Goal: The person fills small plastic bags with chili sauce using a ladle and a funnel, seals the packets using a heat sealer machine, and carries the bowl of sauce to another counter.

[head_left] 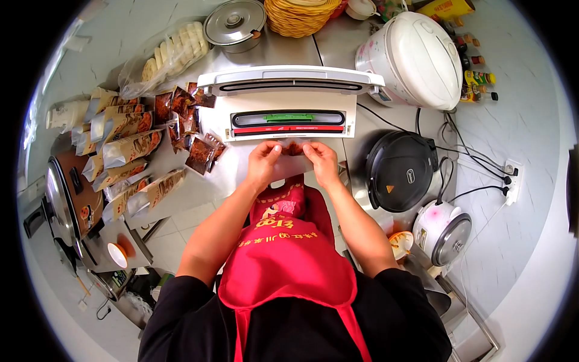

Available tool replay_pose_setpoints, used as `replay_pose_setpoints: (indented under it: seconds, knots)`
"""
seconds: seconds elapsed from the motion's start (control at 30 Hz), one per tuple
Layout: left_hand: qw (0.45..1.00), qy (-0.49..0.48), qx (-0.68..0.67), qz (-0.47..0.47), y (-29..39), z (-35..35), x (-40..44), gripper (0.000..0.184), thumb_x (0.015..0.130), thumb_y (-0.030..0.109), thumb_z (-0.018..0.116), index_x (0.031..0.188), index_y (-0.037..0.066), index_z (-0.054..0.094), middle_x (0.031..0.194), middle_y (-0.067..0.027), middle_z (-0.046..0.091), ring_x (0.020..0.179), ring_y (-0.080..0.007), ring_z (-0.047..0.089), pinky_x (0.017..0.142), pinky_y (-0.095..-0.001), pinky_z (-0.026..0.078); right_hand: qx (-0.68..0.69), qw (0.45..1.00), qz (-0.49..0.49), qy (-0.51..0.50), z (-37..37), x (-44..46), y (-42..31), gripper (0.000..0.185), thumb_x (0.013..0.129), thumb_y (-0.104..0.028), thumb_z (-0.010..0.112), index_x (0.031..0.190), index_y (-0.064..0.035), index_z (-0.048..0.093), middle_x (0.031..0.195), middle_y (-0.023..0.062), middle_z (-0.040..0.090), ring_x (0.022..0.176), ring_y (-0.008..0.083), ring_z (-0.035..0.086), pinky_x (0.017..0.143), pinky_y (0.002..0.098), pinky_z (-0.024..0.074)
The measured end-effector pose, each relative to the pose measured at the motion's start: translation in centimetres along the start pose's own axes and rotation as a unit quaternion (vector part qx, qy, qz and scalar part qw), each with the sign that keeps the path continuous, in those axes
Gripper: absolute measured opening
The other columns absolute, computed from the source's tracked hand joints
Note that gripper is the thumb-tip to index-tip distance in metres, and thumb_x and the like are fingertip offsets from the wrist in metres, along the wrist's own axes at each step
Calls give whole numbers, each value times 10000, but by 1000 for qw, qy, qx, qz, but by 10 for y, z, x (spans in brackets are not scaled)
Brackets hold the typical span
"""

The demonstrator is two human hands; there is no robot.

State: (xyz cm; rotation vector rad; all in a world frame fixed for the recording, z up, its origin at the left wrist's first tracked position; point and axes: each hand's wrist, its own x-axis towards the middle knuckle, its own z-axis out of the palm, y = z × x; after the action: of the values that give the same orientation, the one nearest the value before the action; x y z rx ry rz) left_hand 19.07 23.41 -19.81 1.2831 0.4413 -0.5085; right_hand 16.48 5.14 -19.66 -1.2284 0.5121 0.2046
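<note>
Between my two hands a small clear plastic pouch [293, 148] with dark reddish-brown contents is stretched by its sides. My left hand [265, 160] pinches one side and my right hand [321, 160] pinches the other. Just beyond the pouch stands a white vacuum sealer [350, 120] with its lid [289, 75] raised. A green piece [289, 117] and a red strip [288, 128] show inside it. Left of the sealer lie several filled pouches [199, 155] of the same dark reddish-brown stuff.
Several stand-up paper bags [123, 148] crowd the left side. A lidded steel pot [234, 23], a bag of pale rolls [175, 51] and a wicker basket [298, 17] stand at the back. Rightward are a white rice cooker [422, 60], a black electric griddle [401, 171] and cables [470, 151].
</note>
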Motion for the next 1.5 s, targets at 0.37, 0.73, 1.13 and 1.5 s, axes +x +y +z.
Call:
replay_pose_setpoints:
  seconds: [0.37,0.73,1.13,1.5]
  knots:
    - [996,39,-40,-74,7,4,4,80,956,129,617,970,56,646,793,36,555,706,-78,474,649,-223,417,74,997,26,26,1,9,20,112,947,-122,642,984,-20,672,926,28,682,850,102,614,781,250,476]
    - [974,119,-144,-129,-2,18,20,113,940,138,637,857,63,629,738,-1,602,601,-79,505,535,-254,422,61,986,91,123,10,21,23,109,915,-165,691,911,-59,670,878,8,676,751,78,585,665,224,443]
    - [989,133,1,-64,-14,13,20,234,870,192,731,953,1,625,809,-28,605,660,-125,539,580,-261,437,71,969,67,227,30,33,22,139,878,-145,743,832,-51,652,753,-5,638,573,51,483,504,205,360]
    - [815,90,553,146,-19,9,-9,555,617,191,864,1047,28,553,1019,-144,587,1003,-346,553,874,-446,451,81,957,76,268,36,35,26,179,857,-149,765,806,-34,637,728,4,606,618,83,497,587,229,388]
